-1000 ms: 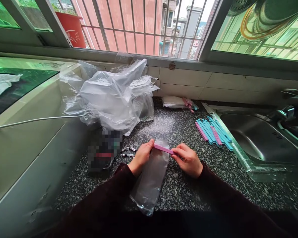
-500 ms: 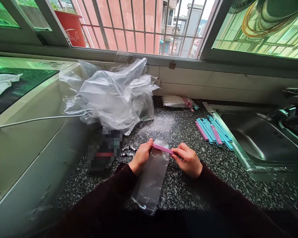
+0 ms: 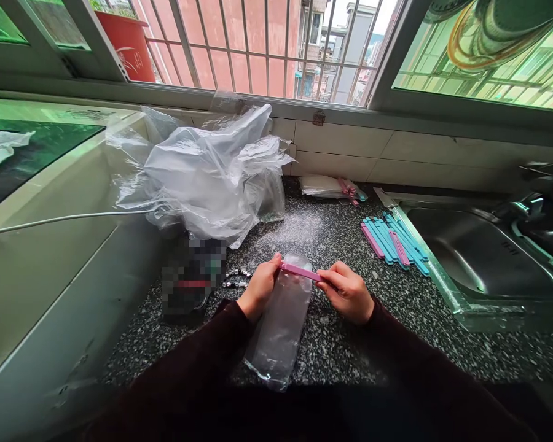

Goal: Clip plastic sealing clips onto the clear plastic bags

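A pink bag sealing clip [image 3: 300, 271] lies across the upper part of a clear plastic bag [image 3: 281, 325]. My left hand [image 3: 262, 286] grips the clip's left end together with the bag's edge. At the other end, my right hand [image 3: 346, 291] pinches the clip between thumb and fingers. The bag hangs down toward the counter's front edge, flat and see-through. Whether the clip is fully snapped closed cannot be made out. Several blue and pink sealing clips [image 3: 395, 242] lie in a pile to the right, near the sink.
A big crumpled heap of clear plastic bags [image 3: 212, 172] stands at the back left, with a white cable [image 3: 69, 217] running into it. A packet of bags and clips [image 3: 332, 187] lies by the wall. The steel sink [image 3: 461, 307] is at the right. A blurred-out object [image 3: 193, 282] sits left on the speckled counter.
Both hands keep hold of the pink clip on the bag, almost unmoved. The whole view has shifted very slightly.
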Demonstrator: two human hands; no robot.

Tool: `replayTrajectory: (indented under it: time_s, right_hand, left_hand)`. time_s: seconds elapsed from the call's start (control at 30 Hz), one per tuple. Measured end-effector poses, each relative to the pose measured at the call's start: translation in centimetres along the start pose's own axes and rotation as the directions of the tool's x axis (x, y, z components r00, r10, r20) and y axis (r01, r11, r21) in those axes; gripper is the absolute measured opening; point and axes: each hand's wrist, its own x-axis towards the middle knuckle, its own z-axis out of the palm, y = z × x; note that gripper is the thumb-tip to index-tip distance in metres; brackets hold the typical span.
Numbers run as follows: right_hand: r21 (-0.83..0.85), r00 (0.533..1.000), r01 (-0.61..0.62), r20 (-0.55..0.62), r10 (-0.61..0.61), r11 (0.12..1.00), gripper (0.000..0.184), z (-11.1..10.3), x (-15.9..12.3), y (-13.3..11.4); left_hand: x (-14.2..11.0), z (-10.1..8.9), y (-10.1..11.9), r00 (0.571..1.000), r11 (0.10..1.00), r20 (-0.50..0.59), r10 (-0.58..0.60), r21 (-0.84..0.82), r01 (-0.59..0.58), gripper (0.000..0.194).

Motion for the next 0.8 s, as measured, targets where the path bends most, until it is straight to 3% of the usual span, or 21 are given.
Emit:
replayTrajectory:
  time_s: [0.5, 0.8]
  right_hand:
    - [0.102, 0.995, 0.002, -0.100, 0.009, 0.995, 0.024, -0.42, 0.19, -0.27]
    - [0.175, 0.988, -0.028, -0.142, 0.054, 0.984, 0.020, -0.60, 0.43, -0.49]
  left_hand:
    - [-0.08, 0.26, 0.24, 0.998, 0.997, -0.043, -0.035, -0.066, 0.032, 0.051]
    - [-0.11, 0.43, 0.41, 0.998, 0.996, -0.059, -0.033, -0.087, 0.028, 0.050]
